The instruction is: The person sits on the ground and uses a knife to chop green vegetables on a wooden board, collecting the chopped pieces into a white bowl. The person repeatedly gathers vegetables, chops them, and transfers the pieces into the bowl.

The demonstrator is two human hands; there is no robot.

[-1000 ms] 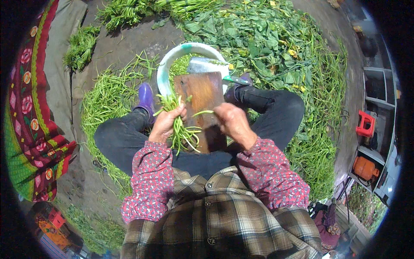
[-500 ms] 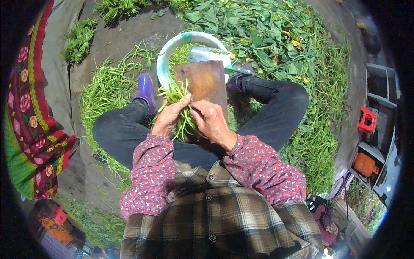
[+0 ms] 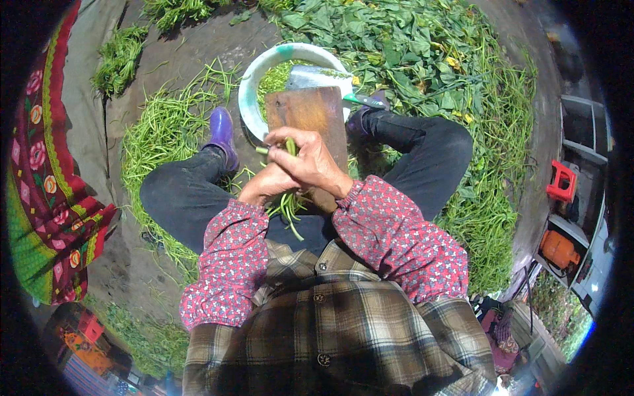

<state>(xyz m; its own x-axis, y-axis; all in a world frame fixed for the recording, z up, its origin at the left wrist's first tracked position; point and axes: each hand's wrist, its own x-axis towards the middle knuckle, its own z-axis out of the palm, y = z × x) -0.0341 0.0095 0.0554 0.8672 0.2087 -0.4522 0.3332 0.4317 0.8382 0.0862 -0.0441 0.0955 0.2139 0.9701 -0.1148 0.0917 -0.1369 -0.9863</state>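
My left hand (image 3: 267, 183) is closed around a bunch of green stems (image 3: 288, 210), whose lower ends hang below it over my lap. Over the top of the bunch lies my right hand (image 3: 307, 157), its fingers wrapped round the upper ends, a few of which poke out on the left. Just beyond both hands a worn wooden board (image 3: 307, 111) leans on the near rim of a white and green basin (image 3: 252, 82). Chopped green bits (image 3: 272, 80) lie in the basin. A cleaver (image 3: 317, 76) with a green and white handle rests across it on the right.
Loose green stems (image 3: 158, 138) are heaped by my left leg. A broad pile of leafy greens (image 3: 396, 46) spreads ahead and right. A flowered red cloth (image 3: 49, 165) hangs at far left. At far right are a red stool (image 3: 561, 182) and an orange container (image 3: 559, 251).
My right hand has moved up and left from beside the bunch to wrap over its top. The upper ends, spread out before, are now mostly covered. The left hand sits slightly lower.
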